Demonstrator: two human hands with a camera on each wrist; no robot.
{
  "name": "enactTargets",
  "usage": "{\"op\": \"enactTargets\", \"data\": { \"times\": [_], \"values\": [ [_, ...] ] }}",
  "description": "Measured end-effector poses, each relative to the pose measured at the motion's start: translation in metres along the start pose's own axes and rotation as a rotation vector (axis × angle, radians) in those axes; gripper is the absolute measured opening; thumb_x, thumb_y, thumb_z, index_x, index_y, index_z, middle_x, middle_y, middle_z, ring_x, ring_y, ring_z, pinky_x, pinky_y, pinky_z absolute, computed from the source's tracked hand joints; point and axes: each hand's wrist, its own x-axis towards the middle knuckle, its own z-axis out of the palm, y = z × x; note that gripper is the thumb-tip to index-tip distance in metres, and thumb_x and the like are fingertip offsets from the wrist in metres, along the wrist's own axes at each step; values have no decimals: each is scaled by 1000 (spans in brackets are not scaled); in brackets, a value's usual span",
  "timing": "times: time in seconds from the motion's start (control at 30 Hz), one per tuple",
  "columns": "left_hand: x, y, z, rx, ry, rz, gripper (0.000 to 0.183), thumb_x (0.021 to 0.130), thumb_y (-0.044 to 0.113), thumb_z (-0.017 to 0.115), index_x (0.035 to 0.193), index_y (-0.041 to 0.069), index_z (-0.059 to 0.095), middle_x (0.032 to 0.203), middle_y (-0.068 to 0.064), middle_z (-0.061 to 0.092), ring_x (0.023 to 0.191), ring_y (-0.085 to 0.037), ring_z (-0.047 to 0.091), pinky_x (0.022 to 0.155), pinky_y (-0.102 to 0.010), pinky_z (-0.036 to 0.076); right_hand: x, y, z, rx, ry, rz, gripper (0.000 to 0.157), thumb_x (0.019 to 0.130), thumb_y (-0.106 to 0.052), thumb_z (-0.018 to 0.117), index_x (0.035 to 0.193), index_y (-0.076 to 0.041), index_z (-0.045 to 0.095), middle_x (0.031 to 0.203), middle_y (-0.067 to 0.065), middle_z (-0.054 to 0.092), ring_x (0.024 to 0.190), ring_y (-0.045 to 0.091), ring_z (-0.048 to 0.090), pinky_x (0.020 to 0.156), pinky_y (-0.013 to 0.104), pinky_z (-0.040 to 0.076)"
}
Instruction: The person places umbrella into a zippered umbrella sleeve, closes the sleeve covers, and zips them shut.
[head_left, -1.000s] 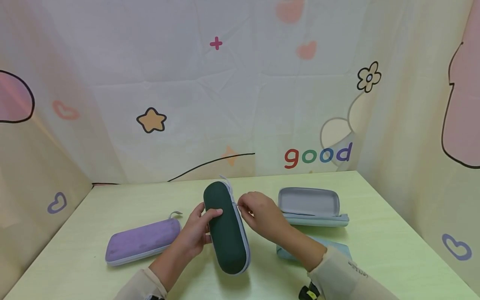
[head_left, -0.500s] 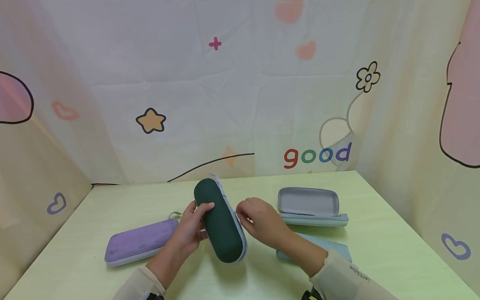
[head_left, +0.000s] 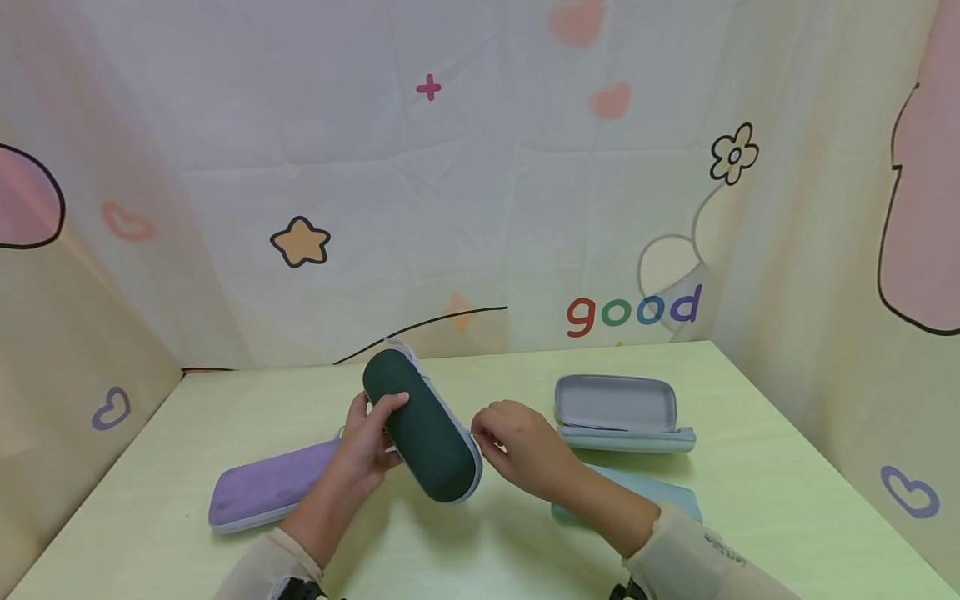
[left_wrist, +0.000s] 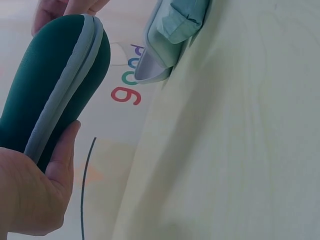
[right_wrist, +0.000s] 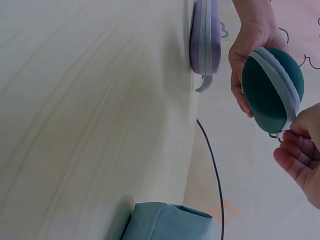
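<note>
A dark green zippered case [head_left: 423, 425] with rounded ends and a pale grey zip band is held up over the table, tilted with its top leaning left. My left hand [head_left: 367, 450] grips it from the left, thumb across the green face and fingers behind. At its lower right edge, my right hand [head_left: 521, 442] pinches the zipper pull [right_wrist: 276, 136] between thumb and finger. In the left wrist view the zip band [left_wrist: 65, 85] runs along the side of the case, its two halves close together.
A purple zippered case [head_left: 270, 487] lies to the left, partly behind the left forearm. At the back right sits an opened light teal case [head_left: 630, 440] with a grey inner shell [head_left: 615, 404]. Another light teal case [head_left: 660, 492] lies in front, partly covered by the right forearm.
The left hand has carried the green case leftward and slightly up, tilting it further. The right hand stays nearly in place, so it now meets the case nearer its lower end.
</note>
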Motion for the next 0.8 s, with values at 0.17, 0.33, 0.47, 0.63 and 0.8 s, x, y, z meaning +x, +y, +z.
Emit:
{"op": "enactTargets", "data": {
  "times": [0.17, 0.33, 0.47, 0.63, 0.8],
  "values": [
    [1, 3, -3, -20, 30, 9, 71, 92, 30, 63, 147, 20, 20, 133, -20, 45, 91, -24, 65, 75, -44, 56, -2, 0, -1, 3, -13, -8, 14, 81, 2, 72, 87, -8, 64, 79, -2, 61, 71, 11, 51, 65, 19, 46],
    [3, 6, -6, -42, 50, -3, 72, 92, 32, 63, 147, 22, 18, 138, -19, 43, 96, -24, 64, 79, -45, 55, -4, 1, 0, 1, -1, -24, 15, 81, 2, 73, 87, -8, 64, 79, -2, 61, 72, 11, 51, 65, 19, 46],
    [3, 8, -6, -56, 76, -6, 75, 93, 33, 63, 149, 20, 14, 141, -18, 42, 95, -23, 64, 86, -49, 53, -4, 1, -1, 1, 0, -30, 16, 80, 3, 72, 87, -8, 64, 80, -2, 62, 72, 11, 52, 65, 18, 47],
    [3, 8, -5, -61, 125, -7, 80, 92, 34, 65, 150, 18, 12, 144, -18, 39, 101, -25, 62, 93, -54, 47, -4, 1, -2, 10, -12, -22, 16, 80, 3, 73, 87, -8, 64, 81, -1, 63, 72, 11, 52, 65, 17, 47],
    [3, 9, -5, -74, 173, -6, 86, 91, 36, 65, 152, 19, 6, 146, -19, 34, 115, -32, 55, 96, -54, 45, -5, -3, -5, 25, -50, 2, 14, 81, 0, 74, 87, -8, 64, 81, -1, 64, 72, 11, 52, 65, 17, 47]
  ]
}}
